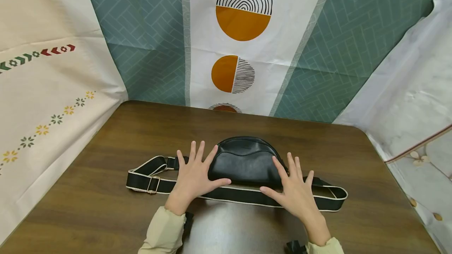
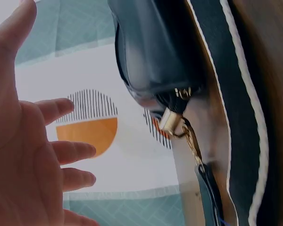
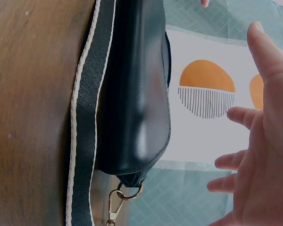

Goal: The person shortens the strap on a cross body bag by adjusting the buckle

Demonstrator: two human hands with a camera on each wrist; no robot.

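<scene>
A black half-moon bag [image 1: 245, 164] stands upright on the table, its curved top toward the back. Its black strap [image 1: 240, 196] with cream edging runs along the front of the bag and loops out at both sides. My left hand [image 1: 197, 177] is spread over the bag's left end, and my right hand [image 1: 294, 191] is spread over its right end. Both have straight, parted fingers and hold nothing. Gold clasps [image 2: 170, 121] join bag and strap in the left wrist view. A gold ring and hook [image 3: 114, 207] show in the right wrist view.
The bag lies on a brown wooden table [image 1: 88, 207] with rounded back corners. Behind it hangs a teal and white cloth [image 1: 152, 50] with orange circles. Pale patterned cloths [image 1: 42, 101] flank both sides. A metal slider [image 1: 153, 184] sits on the strap's left part.
</scene>
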